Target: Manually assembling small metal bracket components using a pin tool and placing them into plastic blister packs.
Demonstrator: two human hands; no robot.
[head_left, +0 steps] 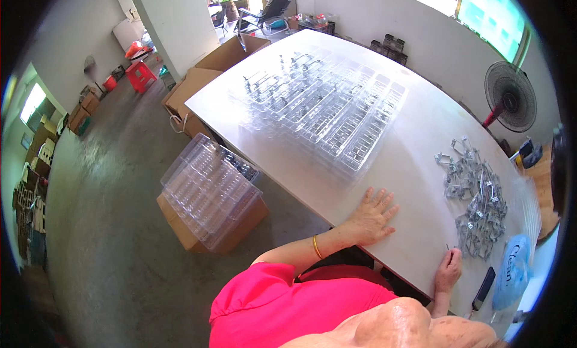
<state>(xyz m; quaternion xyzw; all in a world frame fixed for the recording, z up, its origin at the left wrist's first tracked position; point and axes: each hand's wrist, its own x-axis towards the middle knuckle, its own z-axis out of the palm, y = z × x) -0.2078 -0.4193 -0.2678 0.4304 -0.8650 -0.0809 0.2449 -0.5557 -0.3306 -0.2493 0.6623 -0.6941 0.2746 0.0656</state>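
On a worktop (415,164), left hand (368,220) lies spread; right hand (447,271) curls, contents unclear, apparently at picking step: metal brackets (481,210) call for reaching.

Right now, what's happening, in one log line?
left hand: spread flat on table | right hand: curled near metal parts | clear trays: on table

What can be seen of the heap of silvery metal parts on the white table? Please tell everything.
The heap of silvery, metal-looking parts lies loose and tangled on the white table, toward its right side. Thin, bent shapes jut at many angles; single parts blur together. The right hand is beside the heap's near end, apparently not touching.
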